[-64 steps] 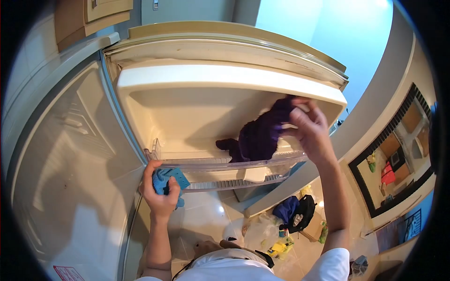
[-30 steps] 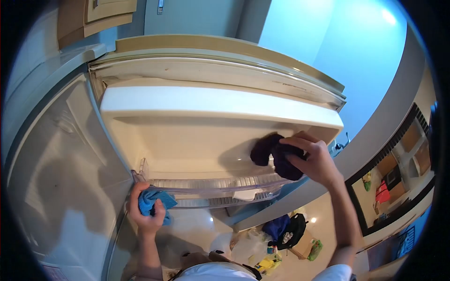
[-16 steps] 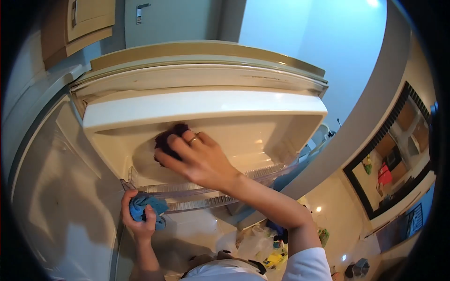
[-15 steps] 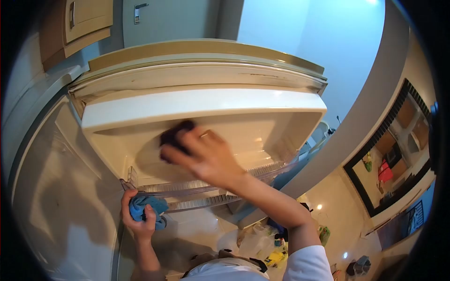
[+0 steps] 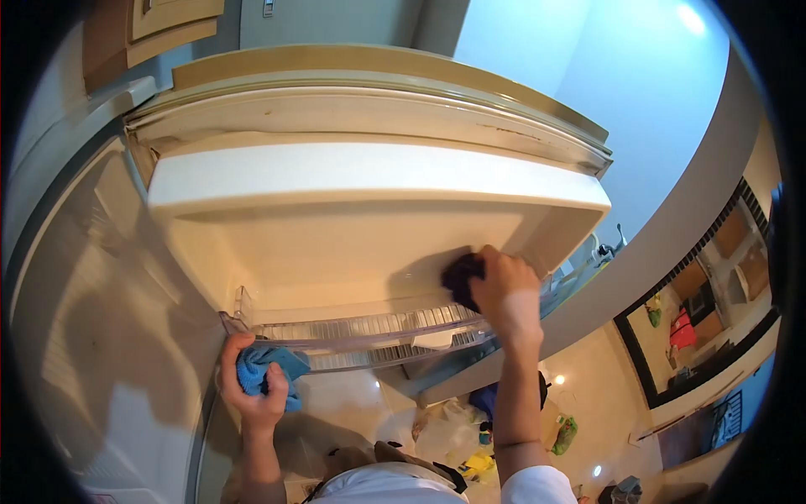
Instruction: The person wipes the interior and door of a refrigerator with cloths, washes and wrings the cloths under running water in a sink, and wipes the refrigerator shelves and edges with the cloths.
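Observation:
The inside of an open refrigerator door [image 5: 319, 252] fills the middle of the view, its cream surface bare above the clear plastic door shelf [image 5: 353, 333]. My right hand [image 5: 510, 290] is closed around a dark purple cloth [image 5: 462, 279] and presses it to the right part of the inner panel, near its lower corner. In my left hand [image 5: 256, 407] a bunched blue cloth [image 5: 290, 366] is gripped, just below the left end of the shelf. Part of the dark cloth is hidden by my fingers.
To the left is the refrigerator's interior wall [image 5: 92, 319]. A wall edge [image 5: 663, 260] curves along the right. On the floor below lie plastic bags [image 5: 449, 428], a yellow item [image 5: 478, 464] and a green bundle [image 5: 565, 435]. A black-framed mirror [image 5: 697, 302] stands at right.
My right hand has swept the dark cloth from the left-centre of the panel to its right side. My left hand keeps the blue cloth in nearly the same place. The view has shifted slightly.

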